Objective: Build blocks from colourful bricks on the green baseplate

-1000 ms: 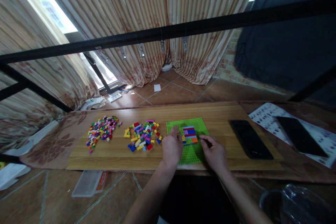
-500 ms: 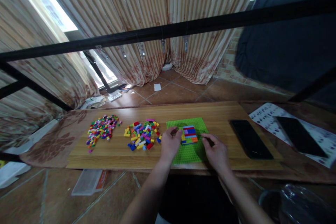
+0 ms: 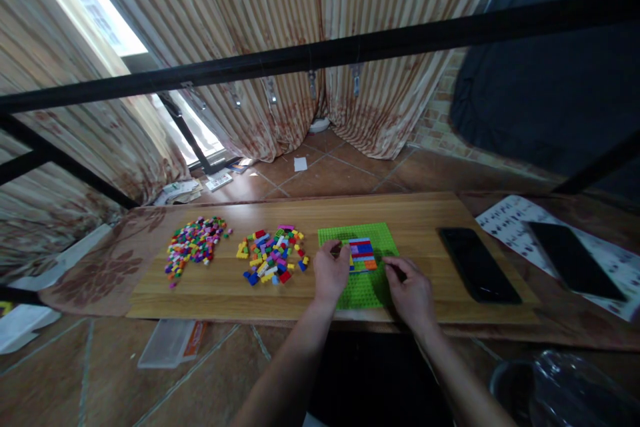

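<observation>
A green studded baseplate [image 3: 373, 297] lies on the board in front of me. On it sits a flat block of bricks [image 3: 363, 253] in rows of purple, blue, red, light blue and orange. My left hand [image 3: 331, 275] is at the block's left side with thumb and forefinger curled together; a sliver of yellow brick shows beside the fingertips. Whatever is between those fingers is hidden. Over the plate's right edge, my right hand [image 3: 413, 290] has its fingers bent and the tips pressed together, apart from the block. Anything pinched there is too small to make out.
A pile of mixed bricks [image 3: 275, 257] lies left of the plate, with a heap of smaller pieces [image 3: 195, 247] farther left. A black phone [image 3: 477, 265] is on the board's right. Beyond it, a dark tablet-like slab [image 3: 575, 260] rests on a printed sheet [image 3: 505, 213].
My left hand has shifted slightly right and covers more of the yellow brick at the block's left edge. My right hand has stayed almost in place.
</observation>
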Tool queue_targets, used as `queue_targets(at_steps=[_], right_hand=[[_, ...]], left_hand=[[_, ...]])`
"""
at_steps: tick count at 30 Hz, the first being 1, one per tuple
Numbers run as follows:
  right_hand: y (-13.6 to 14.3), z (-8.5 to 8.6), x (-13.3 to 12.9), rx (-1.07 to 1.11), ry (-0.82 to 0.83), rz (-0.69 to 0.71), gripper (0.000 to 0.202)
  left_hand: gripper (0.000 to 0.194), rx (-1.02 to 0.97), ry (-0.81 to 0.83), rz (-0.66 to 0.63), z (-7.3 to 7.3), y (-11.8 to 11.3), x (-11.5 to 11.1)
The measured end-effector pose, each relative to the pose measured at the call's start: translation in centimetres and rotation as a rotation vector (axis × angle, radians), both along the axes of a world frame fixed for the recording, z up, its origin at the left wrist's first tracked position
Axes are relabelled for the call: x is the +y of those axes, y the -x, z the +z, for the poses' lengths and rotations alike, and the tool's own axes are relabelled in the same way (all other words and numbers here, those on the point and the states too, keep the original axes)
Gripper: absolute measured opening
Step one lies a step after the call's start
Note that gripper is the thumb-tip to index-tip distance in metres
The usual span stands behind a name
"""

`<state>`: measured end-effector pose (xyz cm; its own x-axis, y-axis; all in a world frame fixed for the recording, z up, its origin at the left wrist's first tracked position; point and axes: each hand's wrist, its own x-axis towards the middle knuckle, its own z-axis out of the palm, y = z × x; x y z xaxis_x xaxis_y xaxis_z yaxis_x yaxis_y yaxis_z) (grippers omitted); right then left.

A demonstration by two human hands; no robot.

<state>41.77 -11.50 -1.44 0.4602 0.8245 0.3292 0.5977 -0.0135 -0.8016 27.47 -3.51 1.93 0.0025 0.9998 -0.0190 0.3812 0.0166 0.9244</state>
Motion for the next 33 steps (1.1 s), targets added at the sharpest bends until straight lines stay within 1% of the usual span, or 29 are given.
queue_targets(at_steps=[4, 8, 12, 14, 16, 19, 22, 25, 28, 31, 33], right_hand=[[0.5, -0.2, -0.4, -0.006, 0.0, -0.001, 0.025], [1.2, -0.3, -0.9, -0.023, -0.013, 0.01, 0.025], [1.5, -0.3, -1.2, 0.026, -0.015, 0.016, 0.025], [1.4, -0.1, -1.3, 0.076, -0.006, 0.018, 0.025], [1.2, 0.1, -1.4, 0.113, 0.007, 0.015, 0.025], [1.3, 0.6, -1.8, 0.11, 0.001, 0.018, 0.025], [2.1, 1.3, -2.1, 0.069, -0.026, 0.043, 0.027], [3.4, 1.6, -1.8, 0.037, -0.017, 0.035, 0.03], [4.4, 1.4, -1.0, 0.031, 0.014, 0.011, 0.037], [4.5, 1.1, -0.3, 0.009, 0.038, 0.037, 0.038], [4.2, 1.1, -0.2, -0.018, 0.045, 0.051, 0.035]], left_hand=[[0.027, 0.01, -0.01, 0.028, -0.1, -0.4, -0.1], [0.027, -0.042, 0.005, 0.037, -0.5, -0.5, 0.3], [0.024, -0.196, 0.051, 0.038, -1.0, -0.6, 0.9], [0.022, -0.293, 0.077, 0.031, -1.0, -0.4, 1.1], [0.02, -0.35, 0.075, 0.026, -0.7, 0.3, 0.9], [0.019, -0.366, 0.039, 0.016, 0.0, 2.1, -0.2], [0.019, -0.347, 0.031, -0.029, 0.3, 4.6, -1.9], [0.021, -0.33, 0.067, -0.06, 0.1, 6.9, -3.9], [0.023, -0.32, 0.114, -0.1, -0.4, 8.4, -5.8], [0.023, -0.321, 0.157, -0.138, -0.7, 9.4, -7.5], [0.023, -0.327, 0.175, -0.134, -0.7, 10.2, -8.2]])
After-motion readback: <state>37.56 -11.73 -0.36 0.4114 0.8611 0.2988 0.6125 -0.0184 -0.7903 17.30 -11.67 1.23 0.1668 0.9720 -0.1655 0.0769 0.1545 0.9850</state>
